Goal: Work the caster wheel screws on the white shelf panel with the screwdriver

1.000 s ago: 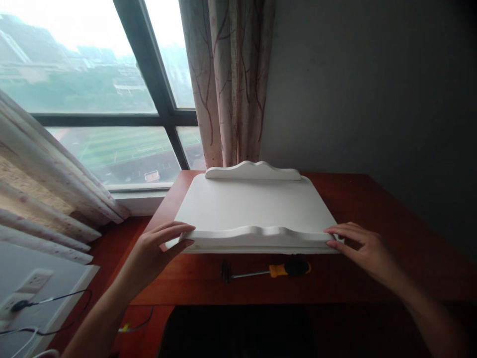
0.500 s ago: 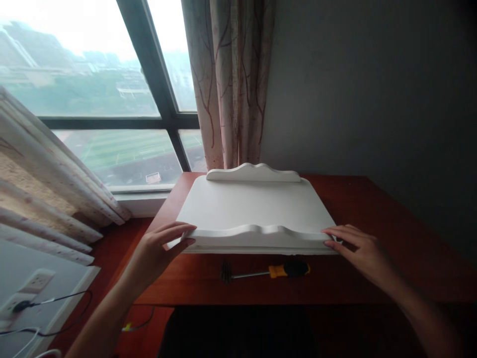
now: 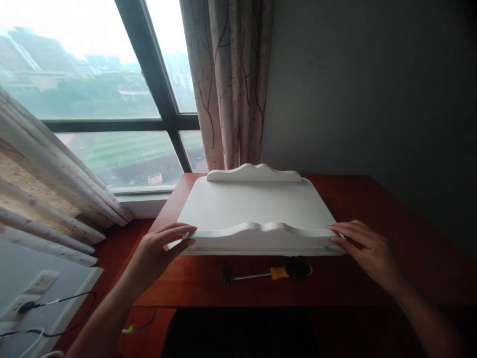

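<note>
A white panel with rounded corners lies on the reddish-brown table, and a wavy white strip stands along its far edge. A second wavy-edged white board runs along the near edge. My left hand pinches the left end of this near board between thumb and fingers. At its right end, my right hand grips in the same way. Just in front of the panel lies a screwdriver with a yellow and black handle. Some small dark pieces, too blurred to name, sit at its tip.
The reddish-brown table extends to the right, beside a grey wall. Curtains and a window are behind and to the left. Sockets with a black plug and cables are low on the left.
My right hand has moved slightly right and up, at the right end of the near board. My left hand has hardly moved. The camera view has shifted a little.
</note>
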`<state>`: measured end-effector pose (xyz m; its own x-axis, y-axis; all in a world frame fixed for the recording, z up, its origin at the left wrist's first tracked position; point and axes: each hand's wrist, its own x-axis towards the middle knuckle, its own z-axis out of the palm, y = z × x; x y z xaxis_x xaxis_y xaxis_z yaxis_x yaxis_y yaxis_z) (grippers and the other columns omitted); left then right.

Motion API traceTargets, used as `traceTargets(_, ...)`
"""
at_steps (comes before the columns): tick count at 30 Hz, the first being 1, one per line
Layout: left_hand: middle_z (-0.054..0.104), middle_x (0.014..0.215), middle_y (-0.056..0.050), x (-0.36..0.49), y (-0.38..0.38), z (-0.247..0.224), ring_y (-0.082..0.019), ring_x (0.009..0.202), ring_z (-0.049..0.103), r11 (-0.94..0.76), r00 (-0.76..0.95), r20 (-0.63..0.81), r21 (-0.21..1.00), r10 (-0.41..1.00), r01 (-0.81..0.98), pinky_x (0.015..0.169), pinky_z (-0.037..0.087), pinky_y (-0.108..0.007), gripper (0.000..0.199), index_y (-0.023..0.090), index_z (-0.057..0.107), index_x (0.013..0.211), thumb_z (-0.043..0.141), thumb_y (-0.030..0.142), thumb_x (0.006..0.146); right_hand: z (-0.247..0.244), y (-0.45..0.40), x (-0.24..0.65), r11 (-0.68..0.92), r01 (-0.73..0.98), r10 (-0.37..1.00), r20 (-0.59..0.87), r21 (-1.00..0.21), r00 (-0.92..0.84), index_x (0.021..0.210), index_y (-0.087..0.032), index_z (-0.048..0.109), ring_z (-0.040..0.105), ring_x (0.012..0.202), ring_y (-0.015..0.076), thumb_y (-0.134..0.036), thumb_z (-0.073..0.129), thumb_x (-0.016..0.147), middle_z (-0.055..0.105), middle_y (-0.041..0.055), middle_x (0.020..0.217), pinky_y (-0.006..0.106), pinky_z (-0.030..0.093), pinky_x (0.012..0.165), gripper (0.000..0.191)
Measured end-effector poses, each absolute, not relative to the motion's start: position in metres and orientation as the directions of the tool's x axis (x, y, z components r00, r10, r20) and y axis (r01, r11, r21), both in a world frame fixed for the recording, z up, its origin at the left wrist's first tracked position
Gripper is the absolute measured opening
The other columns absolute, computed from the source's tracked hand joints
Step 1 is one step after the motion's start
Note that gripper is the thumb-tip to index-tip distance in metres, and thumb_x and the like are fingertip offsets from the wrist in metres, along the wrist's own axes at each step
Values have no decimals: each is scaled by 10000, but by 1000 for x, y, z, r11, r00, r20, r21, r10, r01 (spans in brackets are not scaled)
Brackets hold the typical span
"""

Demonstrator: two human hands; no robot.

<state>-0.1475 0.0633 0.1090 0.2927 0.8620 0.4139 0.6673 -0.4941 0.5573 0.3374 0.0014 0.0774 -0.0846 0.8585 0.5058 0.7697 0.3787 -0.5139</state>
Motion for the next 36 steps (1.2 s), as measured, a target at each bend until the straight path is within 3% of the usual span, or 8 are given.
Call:
traceTargets(17,795,1013,-65,-148,64,108,-215,875,761,-518,314,427,543,848,660,761,621,-260,322,217,803,979,685,504,892,77,0,336,375,785,859,504,-493,-94,1022,-264,802,693,897,236,-431,665,935,781,62,1002,369,587,791,233)
traceTargets(24,796,974,-62,-148,63,108,-200,800,754,-518,305,438,535,846,667,741,633,-277,304,215,801,955,695,491,883,73,0,333,362,780,860,505,-511,-69,1013,-273,807,704,891,239,-468,657,929,787,57,992,375,599,788,259)
traceTargets(36,799,987,-74,-155,66,90,-215,832,759,-445,275,355,630,894,637,788,658,-313,338,216,813,985,725,517,859,68,2,333,363,774,863,501,-518,-70,1032,-265,803,700,916,243,-460,661,930,784,65,1013,376,589,793,262)
